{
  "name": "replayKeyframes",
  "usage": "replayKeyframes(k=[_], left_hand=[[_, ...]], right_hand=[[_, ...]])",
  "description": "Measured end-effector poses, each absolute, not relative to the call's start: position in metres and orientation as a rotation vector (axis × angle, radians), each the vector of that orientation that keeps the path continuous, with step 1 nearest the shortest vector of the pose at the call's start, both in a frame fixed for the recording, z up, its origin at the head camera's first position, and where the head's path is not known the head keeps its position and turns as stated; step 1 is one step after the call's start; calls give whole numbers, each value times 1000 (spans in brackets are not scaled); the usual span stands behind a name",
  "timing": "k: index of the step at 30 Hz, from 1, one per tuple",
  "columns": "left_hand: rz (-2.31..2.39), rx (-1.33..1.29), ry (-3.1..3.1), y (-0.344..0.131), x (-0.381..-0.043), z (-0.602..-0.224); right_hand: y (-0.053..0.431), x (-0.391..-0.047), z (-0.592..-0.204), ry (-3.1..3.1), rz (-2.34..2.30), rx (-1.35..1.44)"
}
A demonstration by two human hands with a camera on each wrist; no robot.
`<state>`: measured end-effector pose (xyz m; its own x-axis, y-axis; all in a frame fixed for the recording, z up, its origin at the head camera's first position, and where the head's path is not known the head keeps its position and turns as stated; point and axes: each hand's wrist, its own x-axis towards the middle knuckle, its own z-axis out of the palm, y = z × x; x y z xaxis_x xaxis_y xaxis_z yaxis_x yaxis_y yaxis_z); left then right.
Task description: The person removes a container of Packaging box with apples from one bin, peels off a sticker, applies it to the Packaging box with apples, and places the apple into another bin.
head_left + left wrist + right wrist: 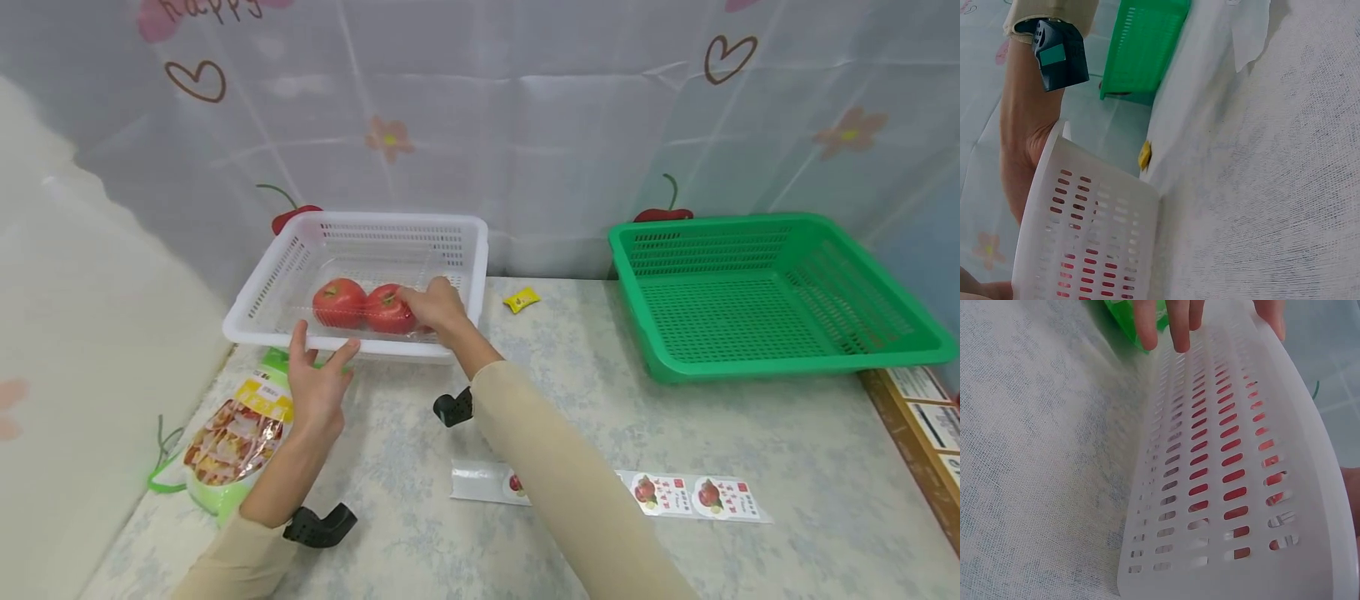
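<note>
A white plastic basket [471, 250] holds a clear plastic box [352, 254] with red apples [339, 303] in its near part. My right hand [437, 307] reaches over the near right rim and grips an apple [426, 328] mostly hidden under it, its fingertip by the neighbouring apple [389, 309]. At the near left rim is my left hand [318, 392], fingers spread. In the right wrist view its straight fingers [1177, 322] hang before the slotted wall, with the thumb by the rim. Red shows through the slots.
A green basket [652, 329] stands at the right. A yellow packet [521, 299] lies between the baskets. A printed food bag [240, 442] lies beside my left arm. A strip of round stickers [693, 497] passes under my right forearm. A brown-edged carton [922, 425] is at the right edge.
</note>
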<state>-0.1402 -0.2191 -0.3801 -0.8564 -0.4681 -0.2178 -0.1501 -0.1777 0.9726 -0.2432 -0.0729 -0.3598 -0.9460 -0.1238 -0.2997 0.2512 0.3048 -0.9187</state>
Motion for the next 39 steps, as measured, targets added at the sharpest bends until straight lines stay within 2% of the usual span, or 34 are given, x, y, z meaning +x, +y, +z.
replayKeyframes(k=[11,31,39], left_hand=[[-2117,677,-1890,-218,-141,-381],[-2065,641,-1940,-217,-137,-388],[-2056,659,-1927,-217,-136,-391]], right_hand=[[-72,-247,-360,2180,-1755,252],[-63,-249,-355,1814,-2082,184],[-45,-236,-334,1812,-2099,126]])
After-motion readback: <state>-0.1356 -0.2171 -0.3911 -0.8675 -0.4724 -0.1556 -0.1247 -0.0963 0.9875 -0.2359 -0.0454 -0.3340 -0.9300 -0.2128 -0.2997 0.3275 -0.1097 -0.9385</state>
